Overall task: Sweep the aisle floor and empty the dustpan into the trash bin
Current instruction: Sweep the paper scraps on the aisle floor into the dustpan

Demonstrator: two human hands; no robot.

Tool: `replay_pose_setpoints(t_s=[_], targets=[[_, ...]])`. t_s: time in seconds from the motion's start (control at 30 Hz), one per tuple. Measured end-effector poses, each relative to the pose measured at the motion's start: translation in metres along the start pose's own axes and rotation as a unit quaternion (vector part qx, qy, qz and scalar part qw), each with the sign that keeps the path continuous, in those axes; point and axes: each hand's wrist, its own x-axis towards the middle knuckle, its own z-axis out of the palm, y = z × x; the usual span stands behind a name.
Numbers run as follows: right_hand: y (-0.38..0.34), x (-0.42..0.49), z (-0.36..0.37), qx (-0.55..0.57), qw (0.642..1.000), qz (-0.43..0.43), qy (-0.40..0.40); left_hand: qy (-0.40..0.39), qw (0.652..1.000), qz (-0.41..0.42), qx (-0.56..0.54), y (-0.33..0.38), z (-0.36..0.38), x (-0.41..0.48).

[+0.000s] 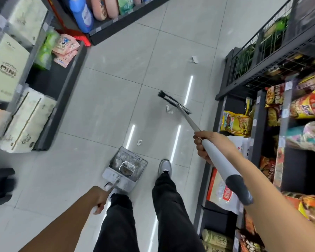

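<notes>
My right hand (206, 142) grips the grey handle of a broom (187, 118); its black bristle head (173, 101) rests on the tiled floor next to a crumpled white paper scrap (168, 109). My left hand (99, 200) holds the thin handle of a grey dustpan (127, 164), which stands on the floor in front of my feet and looks dusty inside. Another paper scrap (139, 142) lies just beyond the dustpan's mouth. A third scrap (194, 59) lies farther up the aisle. No trash bin is in view.
Dark shelves line both sides of the aisle: tissue packs and boxes (5, 70) on the left, snack bags (298, 106) and wire baskets (258, 48) on the right. A shelf end with bottles (84, 13) stands ahead. My legs and grey shoe (165, 166) are beside the dustpan.
</notes>
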Motion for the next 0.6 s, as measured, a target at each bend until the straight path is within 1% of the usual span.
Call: replay_pose_setpoints(t_s=[0.13, 0.23, 0.33, 0.43, 0.47, 0.53, 0.6], targets=[[-0.039, 0.026, -0.031, -0.024, 0.999, -0.029, 0.016, 0.024, 0.999, -0.022, 0.004, 0.017, 0.022, -0.006], [-0.073, 0.055, -0.035, -0.037, 0.997, -0.064, 0.024, 0.037, 0.999, -0.022, 0.011, 0.020, 0.022, -0.003], [-0.114, 0.095, -0.032, -0.032, 0.993, -0.100, 0.045, 0.056, 0.995, -0.025, 0.082, 0.032, 0.024, -0.004], [-0.170, 0.140, -0.027, -0.012, 0.987, -0.145, 0.064, 0.072, 0.984, 0.006, 0.160, 0.060, 0.032, -0.001], [-0.188, 0.157, -0.028, 0.012, 0.987, -0.144, 0.073, 0.067, 0.981, 0.009, 0.182, 0.073, 0.032, 0.002], [-0.216, 0.187, -0.031, 0.055, 0.987, -0.125, 0.079, 0.040, 0.982, 0.003, 0.184, 0.091, 0.028, 0.005], [-0.228, 0.212, -0.034, 0.005, 0.990, -0.103, 0.091, 0.018, 0.986, -0.010, 0.165, 0.107, 0.024, 0.008]])
